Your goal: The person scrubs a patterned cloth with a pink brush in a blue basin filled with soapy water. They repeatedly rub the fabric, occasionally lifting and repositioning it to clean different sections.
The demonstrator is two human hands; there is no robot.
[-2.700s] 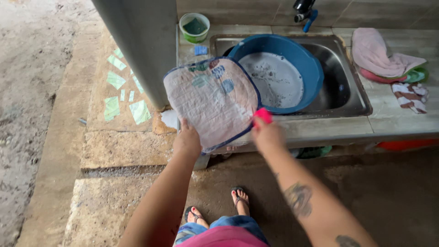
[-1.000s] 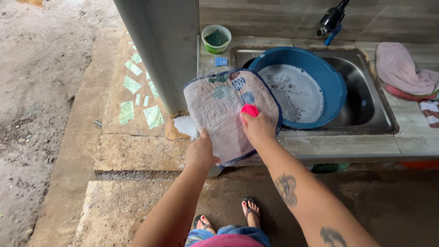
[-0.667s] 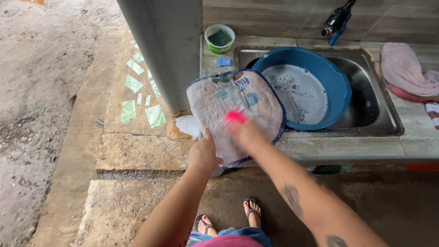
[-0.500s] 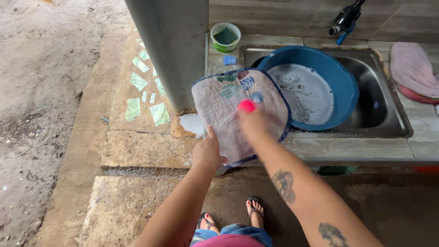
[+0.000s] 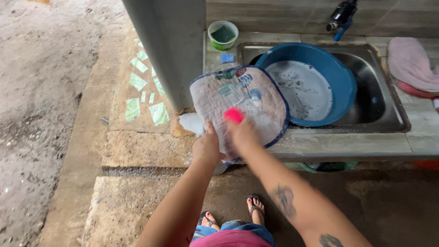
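Note:
A round quilted cloth mat (image 5: pixel 238 98) with blue piping and a printed pattern is held tilted over the counter's front edge, beside the sink. My left hand (image 5: pixel 206 146) pinches its lower edge. My right hand (image 5: pixel 242 132) is pressed on the mat's face and grips a bright pink scrubber (image 5: pixel 234 115); the hand is motion-blurred. Suds show on the mat near the scrubber. A blue plastic basin (image 5: pixel 338 75) holding soapy water sits in the steel sink (image 5: pixel 388 110) just right of the mat.
A grey concrete pillar (image 5: pixel 169 45) stands left of the mat. A small green tub (image 5: pixel 222 35) and a blue piece (image 5: pixel 227 58) sit on the counter behind. A faucet (image 5: pixel 340 16) is at the back, pink cloth (image 5: pixel 411 64) at the right. My sandalled feet (image 5: pixel 256 206) stand below.
My right hand with the pink scrubber has slid down and back across the mat's face. The mat and my left hand have stayed roughly in place; the view shifted slightly.

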